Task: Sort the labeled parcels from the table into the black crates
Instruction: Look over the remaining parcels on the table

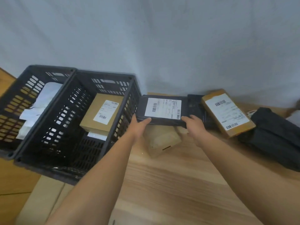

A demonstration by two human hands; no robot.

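Left grip [140,126], a bare hand, grasps the near left corner of the dark parcel [162,121], thumb on top and the fingers under it out of sight. Right grip [193,125] grasps the near right corner in the same manner. The dark parcel lies roughly level, white label [162,108] facing up, just right of the right crate [103,75] and close to its wall. Its near edge stands over a small tan box [164,141] on the wooden counter [170,184]; whether its far edge rests on anything cannot be told. The right crate holds a brown labeled box [91,118], tilted, on top of other contents. The left crate [32,69] stands against it and holds white parcels [43,98]. To the right on the counter, a second brown labeled box [225,111] leans at an angle against a black bagged parcel [272,133]. A dark object [194,103] lies behind the held parcel; its kind is unclear. Both forearms are bare.
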